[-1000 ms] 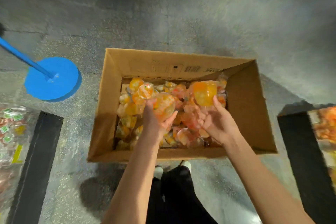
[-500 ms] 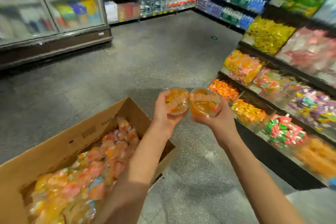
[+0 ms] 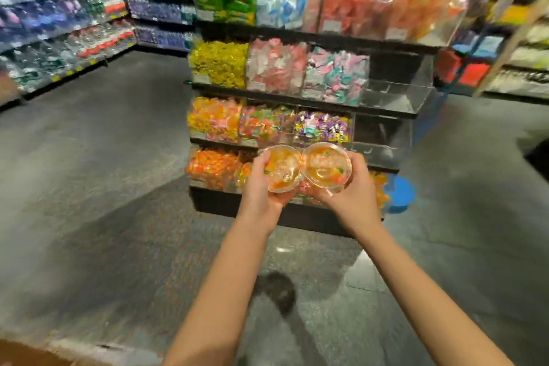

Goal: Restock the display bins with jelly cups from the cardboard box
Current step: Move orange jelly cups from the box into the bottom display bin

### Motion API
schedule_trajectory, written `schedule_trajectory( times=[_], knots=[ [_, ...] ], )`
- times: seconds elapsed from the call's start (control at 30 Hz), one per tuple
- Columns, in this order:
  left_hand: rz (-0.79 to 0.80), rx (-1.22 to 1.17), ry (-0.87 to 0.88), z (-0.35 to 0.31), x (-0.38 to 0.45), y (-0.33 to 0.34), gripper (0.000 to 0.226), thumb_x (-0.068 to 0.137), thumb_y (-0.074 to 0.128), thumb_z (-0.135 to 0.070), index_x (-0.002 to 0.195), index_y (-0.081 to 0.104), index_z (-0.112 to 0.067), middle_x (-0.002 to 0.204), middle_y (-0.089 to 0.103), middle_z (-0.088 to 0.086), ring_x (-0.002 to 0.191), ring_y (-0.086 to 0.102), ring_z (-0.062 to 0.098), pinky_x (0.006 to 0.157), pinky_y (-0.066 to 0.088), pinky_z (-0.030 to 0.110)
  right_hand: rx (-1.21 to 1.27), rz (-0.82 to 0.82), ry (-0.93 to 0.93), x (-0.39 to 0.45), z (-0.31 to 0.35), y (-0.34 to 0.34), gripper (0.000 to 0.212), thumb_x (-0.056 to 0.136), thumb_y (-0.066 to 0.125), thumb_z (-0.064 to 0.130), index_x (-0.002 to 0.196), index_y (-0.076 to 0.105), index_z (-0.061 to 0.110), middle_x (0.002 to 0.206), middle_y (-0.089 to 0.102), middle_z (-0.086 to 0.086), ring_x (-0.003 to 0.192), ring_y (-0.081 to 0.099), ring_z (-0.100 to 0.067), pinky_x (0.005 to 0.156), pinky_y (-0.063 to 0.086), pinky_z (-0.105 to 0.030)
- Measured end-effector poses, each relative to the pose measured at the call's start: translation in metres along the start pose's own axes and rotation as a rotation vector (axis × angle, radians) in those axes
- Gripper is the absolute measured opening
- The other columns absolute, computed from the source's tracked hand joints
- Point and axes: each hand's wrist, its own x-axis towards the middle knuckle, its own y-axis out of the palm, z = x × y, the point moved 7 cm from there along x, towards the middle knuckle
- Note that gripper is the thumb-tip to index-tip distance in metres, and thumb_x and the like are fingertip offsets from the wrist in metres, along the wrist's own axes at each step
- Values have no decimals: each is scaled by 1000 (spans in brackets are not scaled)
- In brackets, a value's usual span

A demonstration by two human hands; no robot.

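I hold two clear orange jelly cups side by side at arm's length. My left hand [image 3: 261,187] grips the left jelly cup [image 3: 282,169]; my right hand [image 3: 353,196] grips the right jelly cup [image 3: 326,165]. Both cups hang in front of the lower tiers of the display bins [image 3: 276,68], a stepped black rack of clear bins filled with coloured sweets. One corner of the cardboard box [image 3: 26,355] shows at the bottom left, behind my arms.
Empty clear bins [image 3: 395,92] sit at the rack's right end. A blue stand base [image 3: 399,192] lies on the floor to the right of the rack. Shelves of bottles [image 3: 59,24] line the left wall. Grey floor lies between me and the rack.
Both hands lifted one jelly cup each out of the box. My view swung from the box to the rack, which now faces me, and the box dropped to the bottom left corner.
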Motion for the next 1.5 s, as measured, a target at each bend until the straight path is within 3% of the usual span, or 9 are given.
schedule_trajectory(
  times=[0.27,0.57,0.7,0.83,0.93,1.07,1.2,1.4,1.5],
  knots=[
    [21,-24,-204,109,82,110,39,96,44,-32,127,56,-11,112,67,11,97,62,23,76,50,34,17,-96,86,57,-94,-114,78,51,91,29,116,48,29,110,61,13,101,61,2,83,49,-15],
    [-42,-72,-334,196,212,159,40,95,50,-38,125,58,-12,115,67,12,107,62,29,80,55,41,12,-220,347,127,-228,-166,63,67,86,26,117,47,21,105,61,10,94,62,0,79,49,-16],
    [-89,-41,-370,226,291,174,34,96,46,-33,119,60,-12,114,66,15,100,63,30,84,53,43,-32,-272,458,180,-291,-195,52,66,86,24,104,51,31,89,64,17,81,62,5,66,46,-9],
    [-181,-94,-451,255,357,186,35,87,56,-28,117,59,-11,113,61,18,93,62,31,77,56,39,-76,-217,546,226,-354,-218,57,66,87,19,104,48,35,96,64,18,85,61,8,70,47,-7],
    [-272,-94,-522,283,398,189,34,85,60,-22,115,56,-7,111,59,20,94,59,31,90,51,37,-145,-194,623,255,-408,-236,61,67,86,17,109,43,23,98,55,15,83,54,7,67,40,-1],
    [-378,14,-549,333,448,182,11,86,61,-22,96,62,-18,85,60,7,73,55,19,68,45,29,-236,-144,736,283,-498,-252,66,70,84,26,118,40,18,103,53,5,93,54,-13,78,37,-18],
    [-524,17,-564,391,495,166,2,87,61,-17,87,60,-15,80,55,4,69,51,14,67,50,25,-272,-76,814,312,-602,-254,65,71,83,30,119,42,15,105,58,2,89,56,-12,75,38,-20],
    [-558,12,-534,467,568,142,7,89,57,-15,83,61,-13,87,53,10,77,53,18,65,53,24,-379,39,865,339,-743,-238,68,64,86,27,117,45,12,105,59,-2,93,59,-19,71,43,-25],
    [-463,117,-473,500,611,133,13,93,50,-18,90,63,-17,90,60,8,84,57,19,74,49,28,-410,105,854,350,-798,-219,62,66,86,32,114,50,14,99,57,4,84,54,-11,61,37,-13]
  ],
)
